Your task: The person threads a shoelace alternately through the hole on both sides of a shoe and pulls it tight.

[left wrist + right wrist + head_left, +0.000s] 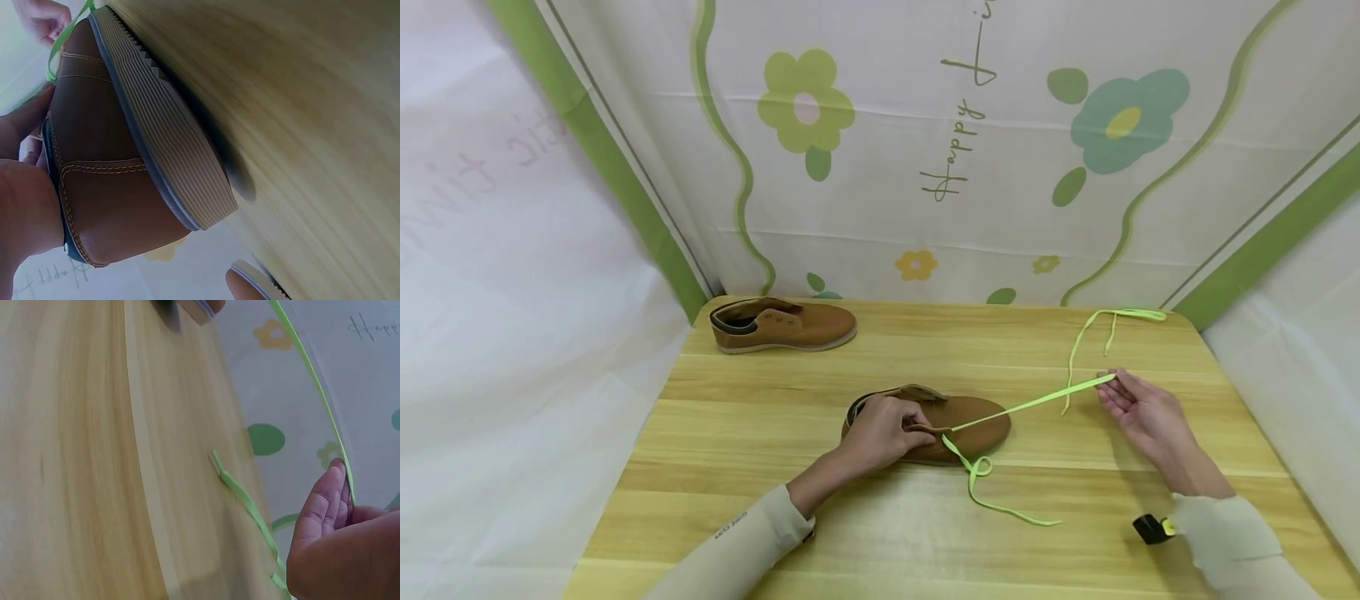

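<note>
A brown shoe [985, 415] with a pale ribbed sole stands upright on the wooden table, toe to the right. My left hand [876, 435] holds its near eyelet flap between thumb and fingers; the left wrist view shows the shoe's side [94, 125] up close. From that flap a neon green shoelace [1037, 402] runs taut up to the right, where my right hand [1153, 423] pinches it near its end. The lace's other part hangs over the shoe's near side and lies with a small loop on the table. In the right wrist view the hand [331, 531] holds the stretched lace [315, 381].
A second brown shoe [820, 325], with no lace in its eyelets, stands at the table's back left. Another green shoelace [1077, 342] lies at the back right, near the table edge. Printed fabric walls [880, 208] stand behind and on both sides of the table [715, 500].
</note>
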Demonstrator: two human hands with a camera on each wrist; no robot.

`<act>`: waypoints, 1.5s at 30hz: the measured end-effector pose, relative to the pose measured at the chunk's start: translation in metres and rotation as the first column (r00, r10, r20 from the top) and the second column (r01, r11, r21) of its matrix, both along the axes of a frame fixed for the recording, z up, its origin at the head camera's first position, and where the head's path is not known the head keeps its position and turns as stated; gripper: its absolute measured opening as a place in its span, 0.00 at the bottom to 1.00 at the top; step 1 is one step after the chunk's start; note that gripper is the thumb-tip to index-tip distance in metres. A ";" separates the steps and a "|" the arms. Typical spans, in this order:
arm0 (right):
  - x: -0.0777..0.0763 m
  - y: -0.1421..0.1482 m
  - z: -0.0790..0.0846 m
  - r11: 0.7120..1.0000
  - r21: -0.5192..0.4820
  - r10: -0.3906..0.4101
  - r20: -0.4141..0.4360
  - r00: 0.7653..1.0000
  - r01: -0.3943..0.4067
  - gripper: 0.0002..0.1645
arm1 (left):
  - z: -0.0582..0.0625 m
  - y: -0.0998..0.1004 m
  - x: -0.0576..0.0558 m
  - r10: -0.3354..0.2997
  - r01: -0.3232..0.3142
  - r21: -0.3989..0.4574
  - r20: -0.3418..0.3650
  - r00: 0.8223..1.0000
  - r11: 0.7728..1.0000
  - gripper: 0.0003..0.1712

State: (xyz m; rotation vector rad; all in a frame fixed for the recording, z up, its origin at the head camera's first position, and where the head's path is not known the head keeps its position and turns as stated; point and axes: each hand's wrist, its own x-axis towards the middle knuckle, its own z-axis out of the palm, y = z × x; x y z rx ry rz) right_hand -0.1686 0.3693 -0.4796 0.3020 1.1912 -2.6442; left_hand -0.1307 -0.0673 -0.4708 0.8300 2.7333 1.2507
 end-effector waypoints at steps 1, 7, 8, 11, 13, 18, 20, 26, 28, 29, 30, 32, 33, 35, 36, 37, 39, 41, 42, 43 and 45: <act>-0.001 0.003 -0.001 1.000 -0.002 -0.003 0.007 1.000 0.003 0.19 | 0.000 0.000 0.000 -0.001 0.001 0.001 0.001 1.000 1.000 0.05; -0.002 0.012 -0.006 1.000 -0.030 -0.008 0.033 0.999 0.009 0.18 | 0.001 0.001 -0.001 0.001 -0.001 -0.015 0.000 1.000 1.000 0.05; -0.002 0.013 -0.006 0.999 -0.033 -0.005 0.032 0.999 0.006 0.18 | 0.001 0.001 -0.001 0.001 -0.001 -0.017 0.000 1.000 1.000 0.05; -0.002 0.011 -0.005 0.999 -0.037 0.006 0.016 1.000 -0.005 0.18 | 0.002 0.001 -0.002 0.002 -0.002 -0.019 -0.005 1.000 1.000 0.05; -0.001 0.009 -0.004 0.999 -0.029 0.015 -0.008 1.000 -0.015 0.18 | 0.002 0.001 -0.002 0.000 0.000 -0.020 -0.015 1.000 1.000 0.05; 0.001 -0.003 0.004 0.996 0.060 0.064 -0.093 0.994 -0.059 0.17 | 0.003 0.001 -0.001 -0.016 0.014 -0.038 -0.052 0.999 0.999 0.06; 0.002 -0.011 0.009 0.990 0.118 0.091 -0.124 0.988 -0.076 0.16 | 0.004 0.001 -0.002 -0.023 0.019 -0.051 -0.067 0.997 0.999 0.07; 0.008 -0.033 0.025 0.964 0.242 0.161 -0.196 0.967 -0.111 0.16 | 0.007 0.000 -0.001 -0.020 0.011 -0.072 -0.120 0.993 0.997 0.06; 0.010 -0.040 0.030 0.957 0.263 0.182 -0.215 0.960 -0.122 0.16 | 0.009 0.000 0.000 -0.009 0.000 -0.055 -0.151 0.989 0.998 0.05; 0.011 -0.043 0.032 0.954 0.270 0.193 -0.217 0.957 -0.131 0.16 | 0.009 0.001 0.000 0.000 -0.008 -0.041 -0.175 0.985 0.999 0.04; 0.012 -0.047 0.034 0.950 0.278 0.204 -0.217 0.955 -0.140 0.15 | 0.010 0.001 0.000 0.011 -0.016 -0.023 -0.205 0.979 1.000 0.03; 0.014 -0.053 0.038 0.940 0.301 0.227 -0.208 0.951 -0.159 0.14 | 0.012 0.001 0.000 0.038 -0.031 0.031 -0.286 0.958 0.999 0.02; 0.015 -0.056 0.039 0.934 0.317 0.239 -0.205 0.949 -0.167 0.14 | 0.012 0.001 -0.001 0.051 -0.033 0.062 -0.327 0.944 0.998 0.01; 0.018 -0.063 0.041 0.918 0.351 0.265 -0.198 0.944 -0.184 0.13 | 0.013 0.001 -0.005 0.090 -0.053 0.099 -0.420 0.903 0.994 0.04; 0.019 -0.066 0.041 0.909 0.371 0.280 -0.202 0.939 -0.191 0.12 | 0.014 0.000 -0.006 0.105 -0.063 0.105 -0.459 0.882 0.992 0.07; 0.020 -0.070 0.042 0.897 0.396 0.293 -0.201 0.935 -0.196 0.12 | 0.015 0.000 -0.008 0.113 -0.071 0.104 -0.489 0.865 0.992 0.09; 0.023 -0.076 0.043 0.874 0.440 0.321 -0.207 0.924 -0.205 0.11 | 0.015 -0.002 -0.012 0.119 -0.099 0.066 -0.518 0.847 0.993 0.14; 0.026 -0.082 0.044 0.847 0.491 0.344 -0.211 0.915 -0.205 0.10 | 0.016 -0.003 -0.015 0.109 -0.116 0.018 -0.519 0.848 0.993 0.17; 0.027 -0.085 0.044 0.833 0.515 0.350 -0.206 0.914 -0.203 0.10 | 0.016 -0.003 -0.016 0.102 -0.120 -0.003 -0.510 0.854 0.993 0.18; 0.027 -0.089 0.045 0.818 0.540 0.353 -0.197 0.915 -0.200 0.09 | 0.015 -0.003 -0.017 0.095 -0.120 -0.019 -0.498 0.862 0.993 0.19; 0.028 -0.095 0.046 0.789 0.581 0.362 -0.181 0.914 -0.197 0.08 | 0.014 -0.003 -0.019 0.089 -0.122 -0.041 -0.474 0.876 0.992 0.19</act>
